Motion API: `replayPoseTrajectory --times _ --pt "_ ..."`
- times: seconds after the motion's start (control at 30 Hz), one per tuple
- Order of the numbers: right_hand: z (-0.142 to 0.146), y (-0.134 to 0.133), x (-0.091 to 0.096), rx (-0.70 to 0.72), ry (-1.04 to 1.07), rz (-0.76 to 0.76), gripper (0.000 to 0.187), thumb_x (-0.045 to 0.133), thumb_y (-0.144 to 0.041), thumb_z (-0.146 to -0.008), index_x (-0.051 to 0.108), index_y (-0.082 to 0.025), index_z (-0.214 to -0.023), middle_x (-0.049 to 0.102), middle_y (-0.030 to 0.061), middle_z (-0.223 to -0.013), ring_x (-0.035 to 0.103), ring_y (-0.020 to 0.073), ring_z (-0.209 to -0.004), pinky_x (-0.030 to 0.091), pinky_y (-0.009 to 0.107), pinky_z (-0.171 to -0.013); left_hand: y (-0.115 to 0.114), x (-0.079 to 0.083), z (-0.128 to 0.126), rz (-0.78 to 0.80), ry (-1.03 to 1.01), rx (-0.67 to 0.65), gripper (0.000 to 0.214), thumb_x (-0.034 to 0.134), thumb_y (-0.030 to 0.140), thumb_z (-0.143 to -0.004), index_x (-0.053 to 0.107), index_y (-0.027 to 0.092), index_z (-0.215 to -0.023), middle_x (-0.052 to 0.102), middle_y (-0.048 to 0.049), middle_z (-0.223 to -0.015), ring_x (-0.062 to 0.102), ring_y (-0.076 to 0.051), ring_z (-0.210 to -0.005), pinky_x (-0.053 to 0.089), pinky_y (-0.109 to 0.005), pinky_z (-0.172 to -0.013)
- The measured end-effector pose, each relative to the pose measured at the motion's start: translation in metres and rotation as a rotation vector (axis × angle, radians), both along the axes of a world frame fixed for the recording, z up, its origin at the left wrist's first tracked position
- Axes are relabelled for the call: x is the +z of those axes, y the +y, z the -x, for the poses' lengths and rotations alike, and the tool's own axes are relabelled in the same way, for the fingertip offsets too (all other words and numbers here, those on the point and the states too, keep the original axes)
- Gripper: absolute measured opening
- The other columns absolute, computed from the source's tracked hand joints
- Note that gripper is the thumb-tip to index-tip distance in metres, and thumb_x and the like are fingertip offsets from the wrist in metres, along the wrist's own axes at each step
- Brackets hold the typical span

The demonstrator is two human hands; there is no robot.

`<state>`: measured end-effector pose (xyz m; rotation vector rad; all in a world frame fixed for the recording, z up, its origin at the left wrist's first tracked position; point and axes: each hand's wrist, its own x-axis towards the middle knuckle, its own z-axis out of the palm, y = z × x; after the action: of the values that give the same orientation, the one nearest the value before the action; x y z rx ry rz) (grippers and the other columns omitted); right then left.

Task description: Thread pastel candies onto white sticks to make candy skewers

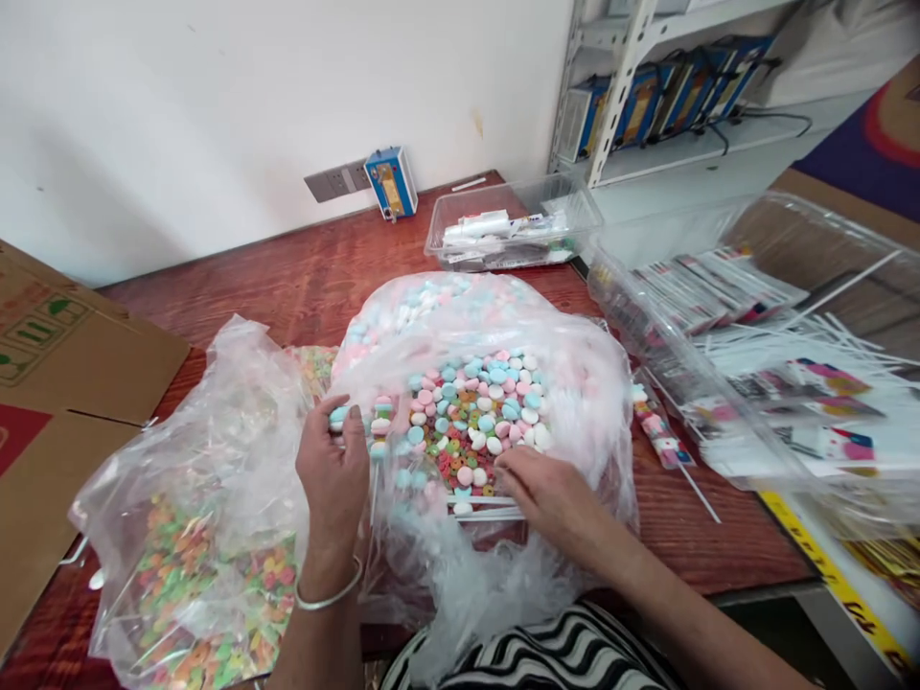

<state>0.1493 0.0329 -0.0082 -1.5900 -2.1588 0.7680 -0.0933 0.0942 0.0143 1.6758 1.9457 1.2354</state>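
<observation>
Main item: pastel pink, white and pale blue button-shaped candies [514,388], smooth, rounded, loose in the mouth of a crinkled clear plastic bag [586,417] at table centre. Small translucent red, orange and green ring gummies [452,460] show in the same opening, thin white sticks [489,515] at its near edge.

Left hand [331,470]: at the bag's left side, thumb and fingers curled about a pale blue piece [337,416]; can't tell if clamped. Silver band bracelet [327,600] on the wrist. Right hand [539,489]: at the opening's right edge, fingers bent and bunched; can't tell if the tips grip anything.

Left of that: second clear bag [251,422], wrinkled, more ring gummies inside. Right: wrapped candy skewer [657,428] on a white stick, lying on the reddish-brown wood table [302,297].

Behind: low clear plastic tub [438,235] with white packets. Far right: bigger clear rigid bin [668,369], stacked printed sleeves plus loose white sticks. Brown cardboard box [93,326] far left.
</observation>
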Motion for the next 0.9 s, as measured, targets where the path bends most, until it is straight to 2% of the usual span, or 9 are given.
replayPoseTrajectory --times 0.03,0.1,0.2,0.27,0.4,0.5,0.63,0.77,0.9 --pt "-0.007 -0.002 -0.005 -0.013 -0.076 0.01 0.02 0.045 -0.019 -0.098 0.062 -0.018 -0.087 0.065 0.0036 -0.088 0.061 0.0167 -0.08 0.043 0.026 -0.071 0.005 -0.006 0.008 -0.012 0.23 0.007 0.03 0.05 0.038 -0.093 0.057 0.023 -0.118 0.061 -0.0077 -0.108 0.059 -0.023 -0.09 0.048 -0.036 -0.079" --pt "-0.014 -0.009 -0.015 -0.001 -0.213 0.009 0.017 0.051 -0.018 -0.095 0.063 -0.018 -0.082 0.064 0.0038 -0.084 0.061 0.0181 -0.079 0.042 0.027 -0.069 0.012 -0.022 0.016 -0.006 0.531 -0.019 0.029 0.051 0.034 -0.093 0.059 0.02 -0.117 0.061 -0.011 -0.11 0.059 -0.027 -0.097 0.048 -0.039 -0.08" --pt "-0.009 -0.019 -0.029 0.046 -0.33 -0.082 0.012 0.058 -0.017 -0.09 0.065 -0.019 -0.08 0.064 0.0058 -0.086 0.06 0.0221 -0.083 0.043 0.031 -0.071 0.016 -0.044 0.016 -0.024 0.649 -0.065 0.03 0.049 0.031 -0.094 0.059 0.016 -0.118 0.063 -0.0129 -0.107 0.059 -0.028 -0.1 0.049 -0.04 -0.084" --pt "-0.002 -0.022 -0.035 0.059 -0.346 -0.147 0.011 0.059 -0.015 -0.089 0.066 -0.019 -0.081 0.064 0.0064 -0.087 0.059 0.0233 -0.084 0.043 0.032 -0.073 0.014 -0.048 0.012 -0.07 0.614 -0.052 0.033 0.05 0.031 -0.094 0.057 0.014 -0.121 0.063 -0.0143 -0.109 0.058 -0.028 -0.103 0.048 -0.041 -0.087" --pt "-0.004 -0.026 -0.04 0.057 -0.286 -0.188 0.013 0.061 -0.014 -0.089 0.067 -0.019 -0.079 0.065 0.0053 -0.083 0.059 0.0222 -0.08 0.044 0.033 -0.071 -0.001 -0.032 0.002 -0.178 0.458 -0.099 0.028 0.053 0.028 -0.093 0.061 0.016 -0.117 0.064 -0.0122 -0.111 0.058 -0.024 -0.107 0.047 -0.039 -0.094" --pt "-0.016 -0.03 -0.041 0.034 -0.199 -0.254 0.014 0.057 -0.013 -0.091 0.069 -0.019 -0.088 0.068 0.0052 -0.086 0.061 0.0223 -0.083 0.045 0.034 -0.074 -0.018 -0.016 -0.01 -0.193 0.32 -0.144 0.02 0.053 0.026 -0.093 0.065 0.019 -0.107 0.067 -0.0084 -0.105 0.06 -0.02 -0.102 0.047 -0.034 -0.091" --pt "-0.029 -0.036 -0.039 -0.109 -0.081 -0.394 0.024 0.045 -0.018 -0.097 0.069 -0.016 -0.099 0.07 0.0087 -0.091 0.065 0.0223 -0.084 0.048 0.033 -0.074 -0.037 -0.009 -0.031 0.112 0.092 -0.254 0.02 0.052 0.029 -0.093 0.069 0.02 -0.093 0.07 -0.0036 -0.087 0.063 -0.017 -0.081 0.048 -0.028 -0.074" --pt "-0.03 -0.038 -0.035 -0.184 0.026 -0.427 0.027 0.042 -0.023 -0.1 0.068 -0.016 -0.101 0.07 0.0083 -0.091 0.067 0.0194 -0.08 0.051 0.028 -0.068 -0.043 -0.016 -0.055 0.5 -0.383 -0.436 0.021 0.061 0.035 -0.086 0.071 0.019 -0.092 0.071 -0.0029 -0.076 0.064 -0.017 -0.07 0.049 -0.026 -0.064" --pt "-0.027 -0.039 -0.034 -0.179 0.082 -0.453 0.023 0.044 -0.023 -0.099 0.066 -0.017 -0.103 0.07 0.0075 -0.09 0.069 0.0187 -0.08 0.054 0.027 -0.069 -0.043 -0.024 -0.076 0.595 -0.824 -0.434 0.023 0.069 0.039 -0.079 0.07 0.016 -0.086 0.071 -0.0029 -0.071 0.064 -0.015 -0.064 0.052 -0.025 -0.063"
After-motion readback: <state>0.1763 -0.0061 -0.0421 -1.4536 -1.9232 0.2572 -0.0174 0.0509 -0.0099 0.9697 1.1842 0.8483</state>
